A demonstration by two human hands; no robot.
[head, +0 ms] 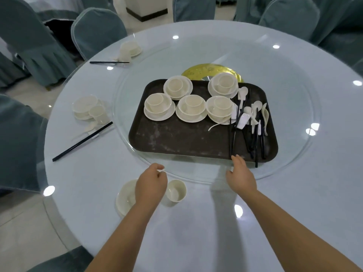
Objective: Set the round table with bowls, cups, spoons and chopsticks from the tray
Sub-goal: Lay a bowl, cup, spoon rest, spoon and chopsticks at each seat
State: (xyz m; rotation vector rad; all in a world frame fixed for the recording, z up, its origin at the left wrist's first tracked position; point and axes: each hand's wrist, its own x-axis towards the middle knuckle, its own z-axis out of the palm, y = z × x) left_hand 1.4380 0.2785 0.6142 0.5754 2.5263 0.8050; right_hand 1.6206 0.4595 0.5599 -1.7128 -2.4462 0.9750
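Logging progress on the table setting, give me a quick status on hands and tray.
Left hand pinching a white spoon over the near bowl. Right hand open, reaching for chopsticks at tray edge. Five sets on tray. Nothing blocking.

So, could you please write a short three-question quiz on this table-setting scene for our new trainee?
1. How many bowl-and-cup stacks stand on the tray?
2. True or false: the right hand reaches toward the chopsticks at the tray's near edge.
3. The cup by the left hand is: A) upright, B) upside down, C) on its side.

Key: 1. five; 2. true; 3. A.
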